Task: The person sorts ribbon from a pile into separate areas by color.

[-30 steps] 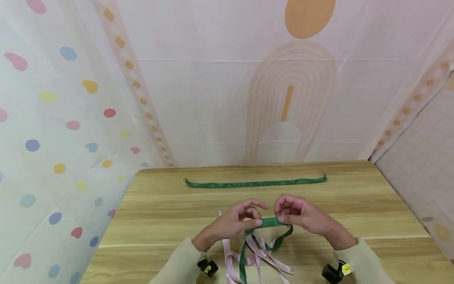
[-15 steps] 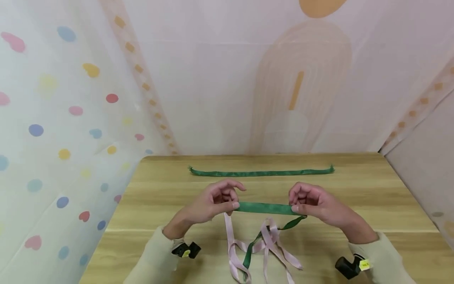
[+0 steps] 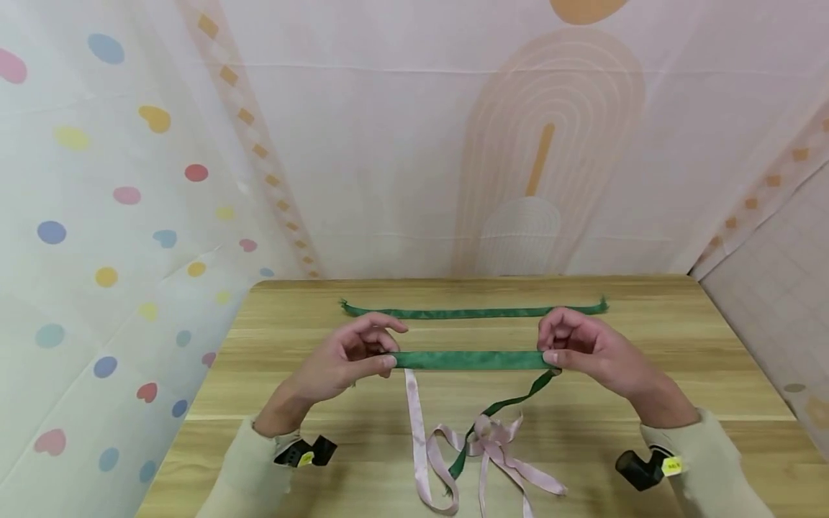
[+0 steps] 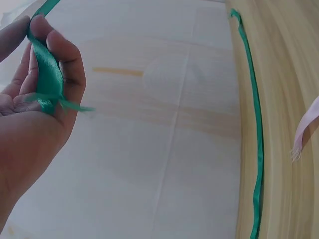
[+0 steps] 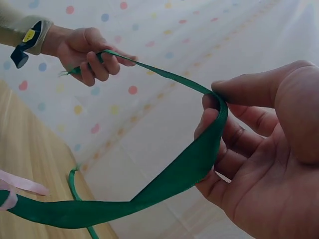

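Head view shows the left hand (image 3: pixel 343 360) and the right hand (image 3: pixel 586 352) each pinching a green ribbon (image 3: pixel 469 360), holding a stretch of it taut and level above the wooden table (image 3: pixel 680 360). From the right hand the ribbon's tail droops to a tangle of pink ribbons (image 3: pixel 486 446) near the front edge. A second green ribbon (image 3: pixel 473 312) lies straight along the table's far side.

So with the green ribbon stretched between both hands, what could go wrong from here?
The left hand pinches the green ribbon close to its frayed end, so it may slip out. The tail hanging below the right hand runs through the pink ribbons and could drag them along.
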